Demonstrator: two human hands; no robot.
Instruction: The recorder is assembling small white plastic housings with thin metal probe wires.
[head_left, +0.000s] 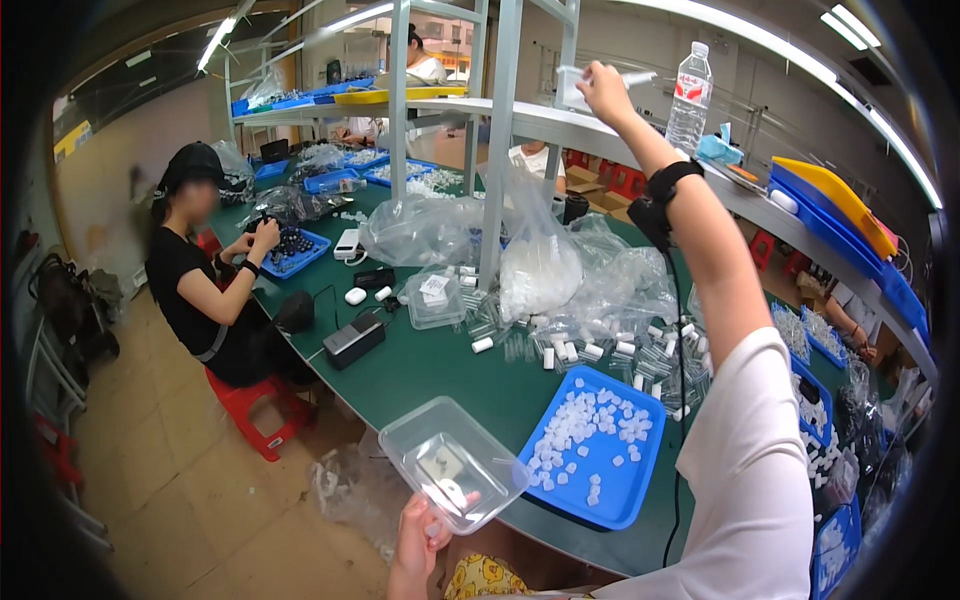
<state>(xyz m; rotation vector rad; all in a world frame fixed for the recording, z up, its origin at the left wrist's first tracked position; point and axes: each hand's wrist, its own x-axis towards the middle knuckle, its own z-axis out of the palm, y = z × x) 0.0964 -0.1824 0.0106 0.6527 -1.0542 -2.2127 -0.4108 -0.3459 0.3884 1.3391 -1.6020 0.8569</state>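
Observation:
My left hand (416, 532) grips the lower edge of a clear rectangular plastic container (440, 432), which is tilted over the near edge of the green table. A small white item shows through its base; whether it lies inside or behind is hard to tell. High up, my right arm reaches to the grey shelf, where my right hand (606, 93) pinches a thin translucent plastic piece (572, 90), possibly a lid. A black band with a cable is on my right wrist. Small white translucent caps (570, 430) lie in a blue tray (600, 508) right of the container.
Clear tubes with white ends (640, 365) are scattered behind the tray, beside stuffed plastic bags (540, 270). A water bottle (690, 105) stands on the shelf. On the table are a black device (354, 340) and a clear box (436, 300). A co-worker (205, 270) sits at left.

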